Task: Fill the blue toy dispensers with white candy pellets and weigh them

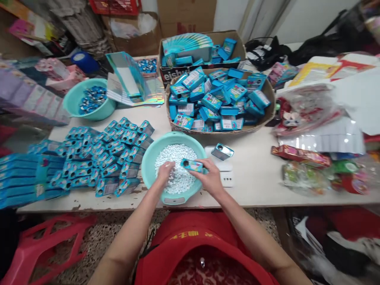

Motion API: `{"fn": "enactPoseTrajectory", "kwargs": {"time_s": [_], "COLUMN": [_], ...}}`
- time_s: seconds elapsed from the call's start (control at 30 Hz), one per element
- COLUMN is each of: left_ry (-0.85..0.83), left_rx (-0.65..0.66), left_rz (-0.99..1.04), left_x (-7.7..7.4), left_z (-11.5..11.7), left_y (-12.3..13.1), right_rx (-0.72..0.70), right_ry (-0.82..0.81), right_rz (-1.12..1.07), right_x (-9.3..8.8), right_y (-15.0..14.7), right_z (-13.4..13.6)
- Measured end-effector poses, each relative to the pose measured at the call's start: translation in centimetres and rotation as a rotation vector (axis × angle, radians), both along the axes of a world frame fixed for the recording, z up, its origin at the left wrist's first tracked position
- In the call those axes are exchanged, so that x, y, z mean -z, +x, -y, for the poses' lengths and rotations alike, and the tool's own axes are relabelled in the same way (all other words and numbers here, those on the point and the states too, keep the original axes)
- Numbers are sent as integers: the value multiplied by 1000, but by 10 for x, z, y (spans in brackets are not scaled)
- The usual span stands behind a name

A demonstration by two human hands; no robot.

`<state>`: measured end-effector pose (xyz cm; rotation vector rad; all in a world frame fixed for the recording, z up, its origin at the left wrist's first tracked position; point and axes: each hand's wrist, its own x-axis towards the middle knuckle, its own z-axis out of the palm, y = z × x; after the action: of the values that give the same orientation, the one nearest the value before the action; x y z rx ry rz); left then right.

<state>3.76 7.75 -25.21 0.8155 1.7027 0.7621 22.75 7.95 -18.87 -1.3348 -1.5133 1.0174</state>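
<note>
A turquoise basin (147, 180) full of small white pellets (175, 152) stands at the table's front edge. My left hand (165, 174) reaches down into the pellets, its fingers curled together; some pellets show at the fingertips. Over the basin's right side, my right hand (211, 175) grips a small blue box (191, 164), tilted, with a dark round hole at its near-left end. A similar box (222, 151) lies just beyond that hand, on or beside a white device with buttons (227, 180), partly hidden by my right hand.
Many blue boxes with dark holes (109, 154) cover the table's left part. A cardboard tray (219, 128) heaped with blue boxes stands behind the basin. Another turquoise basin (89, 114) holds blue and silver pieces. Plastic-wrapped packages (314, 178) lie at right; a red stool (53, 245) stands front left.
</note>
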Motion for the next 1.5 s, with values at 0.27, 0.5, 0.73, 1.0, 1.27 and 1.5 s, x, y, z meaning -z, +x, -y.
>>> {"fn": "enactPoseTrajectory", "kwargs": {"time_s": [0.27,0.5,0.73,1.0,1.27,1.5], "left_ry": [359,500,499,535,530,548], "left_rx": [-452,-602,-585,-544,-577,-540], "left_rz": [657,530,468,453,457,495], "left_x": [-66,-71,-74,-78,-76,-81], "left_z": [-8,-21,-26,-25,-29,-24], "left_y": [11,32,34,37,44,46], "right_rx": [-93,-112,-97,-95,-81,-63], "right_ry": [-52,-31,-83,-62,-75,-113], "right_rz": [166,137,31,4,-29,-76], "right_x": [25,11,8,5,9,10], "right_y": [-36,-37,-35,-33,-32,-28], "right_z": [21,13,9,5,0,4]}}
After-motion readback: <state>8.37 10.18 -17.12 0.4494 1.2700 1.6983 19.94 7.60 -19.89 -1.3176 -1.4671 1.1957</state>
